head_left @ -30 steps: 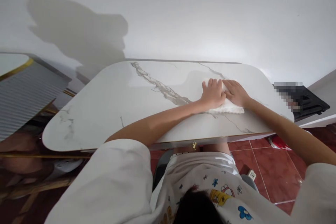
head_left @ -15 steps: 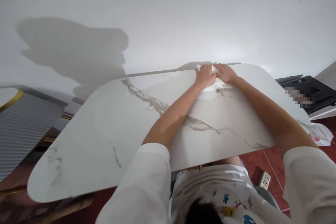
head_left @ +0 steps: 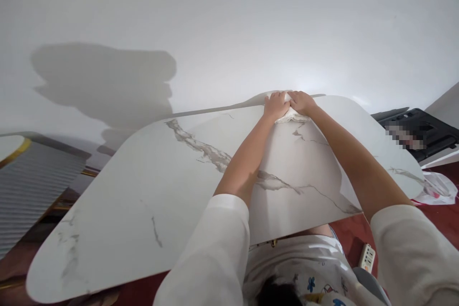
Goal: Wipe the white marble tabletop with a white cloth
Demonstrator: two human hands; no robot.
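Note:
A white cloth (head_left: 292, 115) lies at the far edge of a white marble-patterned tabletop (head_left: 143, 191), close to the wall. My left hand (head_left: 275, 105) presses on the cloth's left part with fingers curled over it. My right hand (head_left: 300, 101) presses on its right part, touching the left hand. Both arms stretch far across the table. Most of the cloth is hidden under my hands.
A white wall (head_left: 229, 24) rises right behind the table. A black object (head_left: 423, 129) sits on a ledge to the right. A ribbed grey cabinet (head_left: 32, 181) stands at the left. A white plastic bag (head_left: 439, 186) and a power strip (head_left: 366, 257) lie on the red tile floor.
Both hands slid the cloth from the table's right middle away from me to the far edge by the wall. My view leaned forward over the table.

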